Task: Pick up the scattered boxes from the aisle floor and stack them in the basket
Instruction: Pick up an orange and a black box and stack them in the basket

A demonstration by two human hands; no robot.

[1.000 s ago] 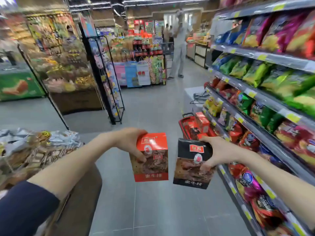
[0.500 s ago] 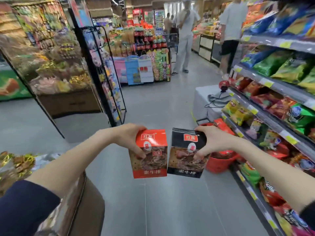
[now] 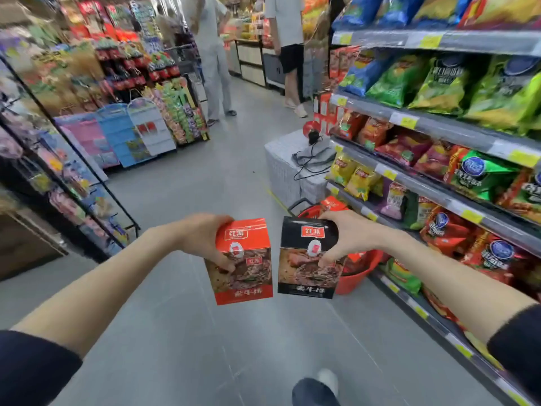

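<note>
My left hand [image 3: 205,238] grips a red snack box [image 3: 244,265] by its top left edge and holds it upright in the air. Beside it my right hand [image 3: 342,235] grips a black box [image 3: 308,259] of the same brand from above. The two boxes hang side by side, nearly touching. Behind the black box a red basket [image 3: 355,276] stands on the floor against the right-hand shelving, mostly hidden by that box and my right hand. A red box [image 3: 332,204] shows inside the basket.
Shelves of chip bags [image 3: 439,159] run along the right. A white crate [image 3: 288,171] with a cable on it stands beyond the basket. Display racks [image 3: 73,177] line the left. Two people [image 3: 213,54] stand far down the aisle. My shoe [image 3: 328,379] is at the bottom.
I have walked forward along the aisle, so the basket and shelves are nearer. Both hands have kept their boxes, and the black box has come upright beside the red one.
</note>
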